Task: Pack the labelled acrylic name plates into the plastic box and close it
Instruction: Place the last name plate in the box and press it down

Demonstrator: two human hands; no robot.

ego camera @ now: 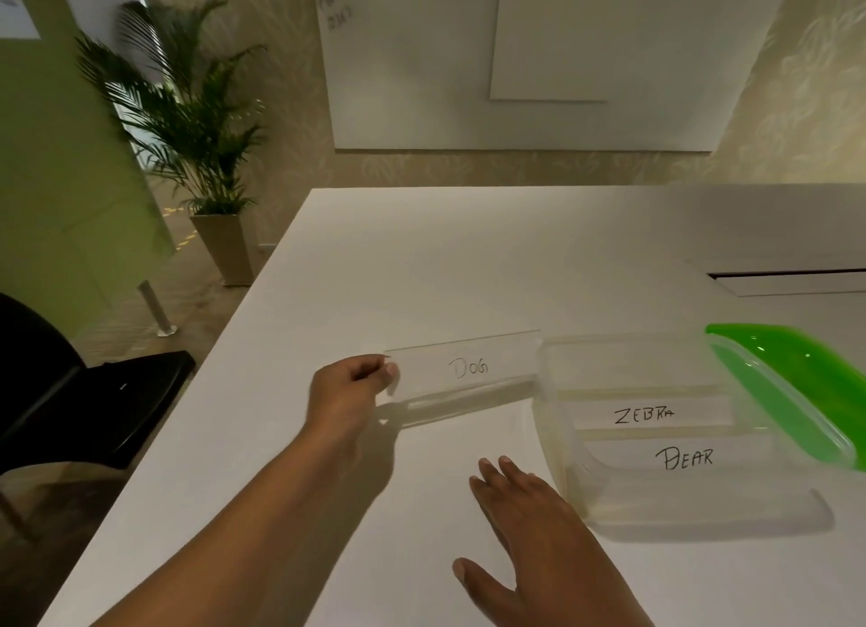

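Observation:
My left hand (349, 390) pinches the left end of a clear acrylic name plate (468, 368) labelled DOG, held just above the white table (421, 261), its right end close to the box's left wall. The clear plastic box (557, 443) stands open to the right. Inside it lie two plates, one labelled ZEBRA (644, 414) and one labelled BEAR (684, 458). The green lid (792, 382) leans against the box's far right side. My right hand (529, 528) hovers low over the table with fingers straight, left of the box, holding nothing.
A black chair (84, 406) stands at the table's left edge. A potted palm (197, 125) is on the floor beyond it. A recessed slot (792, 282) sits in the tabletop at the far right. White boards hang on the far wall.

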